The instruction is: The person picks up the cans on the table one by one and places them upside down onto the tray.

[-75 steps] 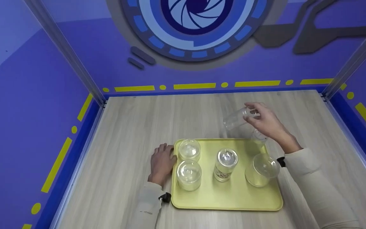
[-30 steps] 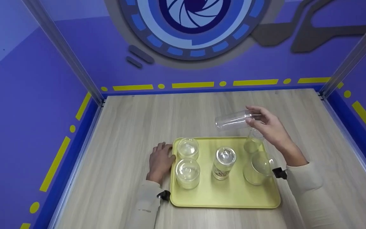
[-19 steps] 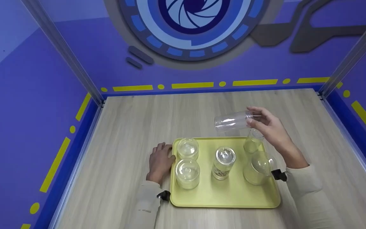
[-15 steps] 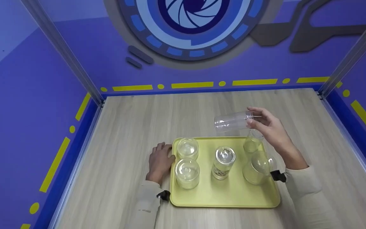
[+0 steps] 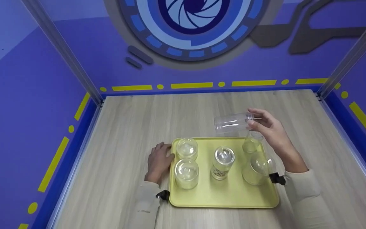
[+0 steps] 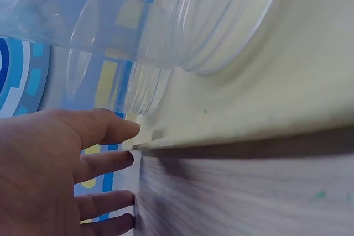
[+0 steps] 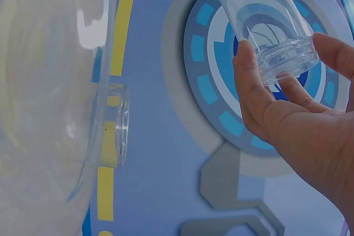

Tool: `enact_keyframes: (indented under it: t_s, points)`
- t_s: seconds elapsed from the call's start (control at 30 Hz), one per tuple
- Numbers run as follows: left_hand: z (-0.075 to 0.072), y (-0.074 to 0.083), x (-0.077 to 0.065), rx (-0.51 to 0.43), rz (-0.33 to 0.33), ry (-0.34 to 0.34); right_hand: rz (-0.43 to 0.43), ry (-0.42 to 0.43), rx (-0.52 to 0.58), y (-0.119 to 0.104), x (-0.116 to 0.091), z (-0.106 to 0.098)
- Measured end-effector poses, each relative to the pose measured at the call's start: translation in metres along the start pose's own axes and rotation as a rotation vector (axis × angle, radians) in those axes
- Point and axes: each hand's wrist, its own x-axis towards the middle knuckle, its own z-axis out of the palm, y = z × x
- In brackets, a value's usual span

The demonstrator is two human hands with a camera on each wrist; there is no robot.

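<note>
My right hand (image 5: 275,135) pinches a clear jar (image 5: 232,122) by its threaded neck. The jar lies sideways in the air just beyond the tray's far edge, its base pointing left. In the right wrist view, thumb and fingers of the hand (image 7: 298,120) spread around the jar's neck (image 7: 287,56). My left hand (image 5: 159,160) rests at the left rim of a yellow tray (image 5: 214,197). In the left wrist view, that hand (image 6: 50,164) has extended fingers, with the thumb by the rim; contact is unclear. Two clear jars (image 5: 186,174) stand mouth down beside it.
A clear jar with a printed label (image 5: 222,162) stands mid-tray. At the tray's right are a large clear container (image 5: 255,171) and a smaller clear one (image 5: 252,143), partly behind the right hand. Purple printed walls (image 5: 43,111) enclose the wooden table (image 5: 132,127).
Over the last 2.5 seconds, my right hand has shifted slightly nearer and turned the jar closer to level, its base moving left. Since half a second ago little differs. My left hand stays at the rim.
</note>
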Motion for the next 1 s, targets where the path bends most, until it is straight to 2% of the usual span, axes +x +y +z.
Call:
enact_keyframes:
  t_s: [0.23, 0.4, 0.57, 0.8, 1.0]
  points:
    - [-0.004, 0.000, 0.001, -0.119, -0.080, 0.032, -0.001, 0.003, 0.050, -0.003, -0.002, 0.000]
    - [-0.012, 0.005, 0.004, -0.175, -0.096, 0.097, 0.003, 0.010, 0.093, -0.005, -0.003, 0.000]
    - [-0.024, 0.017, 0.008, -0.227, -0.082, 0.160, 0.001, 0.012, 0.115, -0.006, -0.005, 0.000]
    - [-0.036, 0.035, 0.011, -0.302, -0.027, 0.247, -0.003, 0.018, 0.148, -0.003, -0.008, 0.000]
    - [-0.043, 0.050, 0.012, -0.439, -0.004, 0.287, 0.011, 0.032, 0.204, -0.004, -0.011, 0.003]
